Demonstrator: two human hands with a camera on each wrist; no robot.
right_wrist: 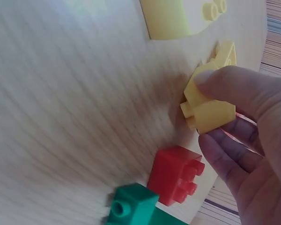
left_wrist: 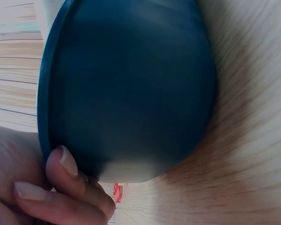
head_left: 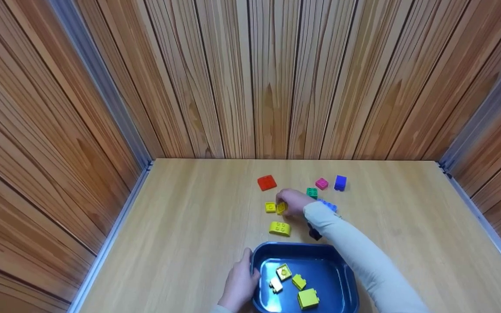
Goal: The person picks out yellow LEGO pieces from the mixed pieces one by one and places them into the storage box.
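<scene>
Between the thumb and fingers of my right hand [head_left: 295,202] is a small yellow toy brick [right_wrist: 207,112], pinched just at the tabletop. Another yellow brick [head_left: 270,207] lies close beside it on the left. Nearer me is a larger yellow brick [head_left: 280,228] with a rounded side. My left hand [head_left: 239,280] grips the left rim of a dark blue tray [head_left: 257,248], as the left wrist view also shows. Inside that tray lie several yellow bricks [head_left: 308,299], one of them looking pale under glare [head_left: 275,285].
Beyond my right hand lie a red brick [head_left: 267,182], a green brick [head_left: 312,192], a pink brick [head_left: 322,183] and a blue brick [head_left: 340,183]. A lighter blue brick [head_left: 329,205] and a dark piece [head_left: 314,232] are partly behind my right arm. Wood-panelled walls [head_left: 272,78] enclose the table.
</scene>
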